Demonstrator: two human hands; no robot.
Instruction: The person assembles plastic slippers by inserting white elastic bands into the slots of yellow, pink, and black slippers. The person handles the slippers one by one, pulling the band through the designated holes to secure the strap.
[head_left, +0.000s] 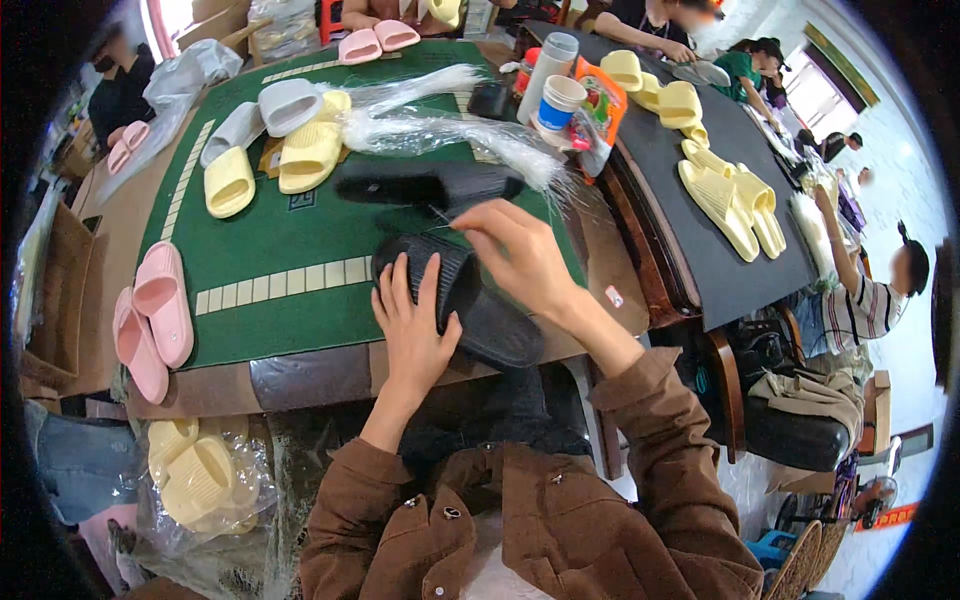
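My left hand (412, 325) rests its spread fingers over the strap of a black slipper (503, 330) at the table's near edge, with the thumb along the strap's side, steadying it. Above the strap, my right hand (515, 255) pinches a thin strand (438, 227), too fine to make out fully. Just beyond lies the other black slipper (425, 185), blurred. Behind it a bundle of clear plastic strands (450, 135) spreads across the green table top (250, 240). Yellow slippers (230, 183) and grey slippers (290, 106) sit to the left of the bundle.
Pink slippers (163, 305) lie at the left table edge. A white cup (560, 105) and an orange packet (603, 110) stand at the right. More yellow slippers (718, 210) line a dark table (735, 290). Bagged slippers (205, 475) hang below. Several people work around.
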